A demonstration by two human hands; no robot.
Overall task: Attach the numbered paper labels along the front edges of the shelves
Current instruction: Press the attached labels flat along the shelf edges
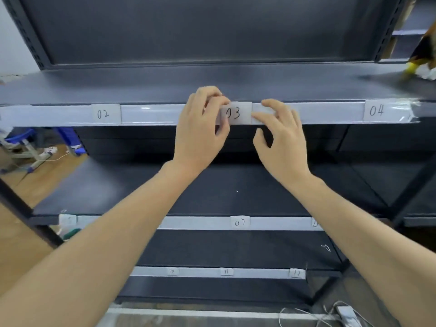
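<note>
A paper label marked 03 (237,113) lies against the pale front strip (153,114) of the top shelf. My left hand (200,131) pinches the label's left edge between thumb and fingers. My right hand (278,135) has its fingertips pressed on the strip at the label's right edge, fingers spread. Labels 02 (105,113) and 04 (376,110) sit on the same strip, left and right. The shelf below carries label 07 (240,222). The lowest strip shows 10 (172,271), 11 (226,271) and 12 (296,273).
The dark metal shelving has a solid back panel (207,29) and slotted uprights. A yellow and white object (422,67) lies on the top shelf at far right. Blue stools (68,138) and cables stand on the wooden floor at left. White cables (330,315) lie on the floor below.
</note>
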